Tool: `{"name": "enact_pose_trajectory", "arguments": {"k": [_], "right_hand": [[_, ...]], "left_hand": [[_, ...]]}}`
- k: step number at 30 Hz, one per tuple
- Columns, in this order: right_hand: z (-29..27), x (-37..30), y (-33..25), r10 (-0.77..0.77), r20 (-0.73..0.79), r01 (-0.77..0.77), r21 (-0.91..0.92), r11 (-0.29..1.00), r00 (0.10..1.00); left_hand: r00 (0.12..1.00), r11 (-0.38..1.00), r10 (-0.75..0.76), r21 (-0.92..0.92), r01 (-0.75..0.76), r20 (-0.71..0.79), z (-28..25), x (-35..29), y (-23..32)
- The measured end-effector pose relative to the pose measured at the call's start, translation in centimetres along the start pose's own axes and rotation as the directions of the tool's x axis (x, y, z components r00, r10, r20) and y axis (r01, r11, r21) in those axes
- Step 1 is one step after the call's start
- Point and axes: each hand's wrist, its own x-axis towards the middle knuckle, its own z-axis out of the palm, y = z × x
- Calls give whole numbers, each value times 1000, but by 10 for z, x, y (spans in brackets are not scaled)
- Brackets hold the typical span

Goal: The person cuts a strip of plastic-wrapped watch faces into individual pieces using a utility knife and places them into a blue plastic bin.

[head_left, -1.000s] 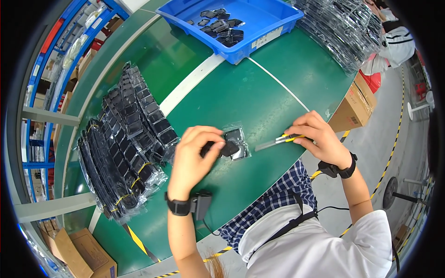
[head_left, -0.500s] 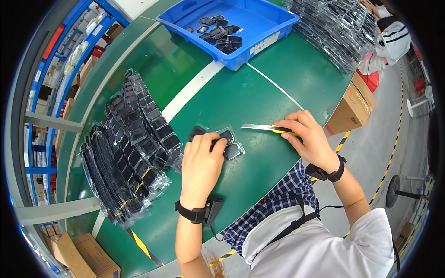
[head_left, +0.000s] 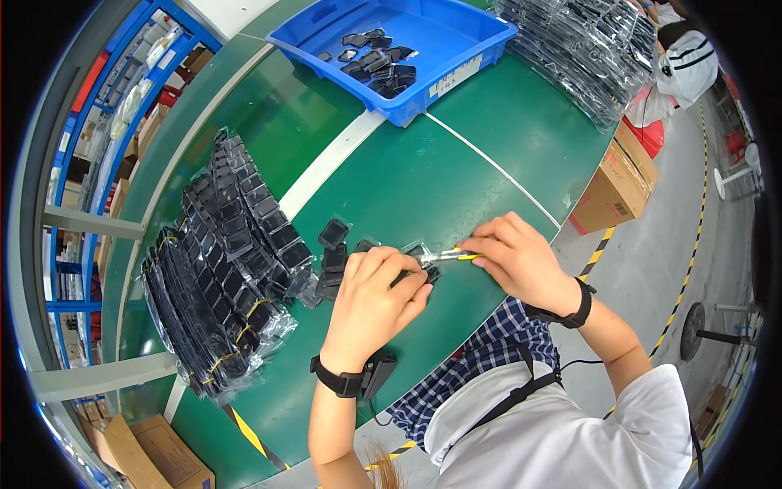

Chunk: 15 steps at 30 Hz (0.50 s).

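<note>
My right hand (head_left: 521,259) grips a yellow snap-off utility knife (head_left: 466,256), its blade pointing left. The blade reaches a clear plastic strip of small black square pieces (head_left: 432,272), at the fingers of my left hand (head_left: 366,297). That hand is closed, its thumb and fingertips on the strip, and it covers part of it. Just beyond the left fingers lie several more black squares in clear film (head_left: 333,235). To the left spreads a large pile of bagged black strips (head_left: 236,244), some bundled with yellow bands.
A blue bin (head_left: 391,106) at the far side holds several loose black pieces (head_left: 383,65). More bagged strips (head_left: 570,49) are stacked at the far right of the green table (head_left: 481,138). A cardboard box (head_left: 615,183) stands beyond the right edge. Blue shelving (head_left: 55,277) is at left.
My right hand has moved left and nearer, bringing the knife blade onto the strip. My left hand has shifted right and nearer, uncovering black squares behind it.
</note>
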Motion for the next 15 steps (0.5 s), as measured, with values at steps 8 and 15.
{"name": "enact_pose_trajectory", "arguments": {"k": [8,15], "right_hand": [[4,7,-2,-119,36,118,41,992,992],[3,10,0,-116,86,109,84,991,989]], "left_hand": [[964,944,-262,-218,248,-40,15,-3,-15],[967,949,-246,-219,228,-59,27,-4,-25]]}}
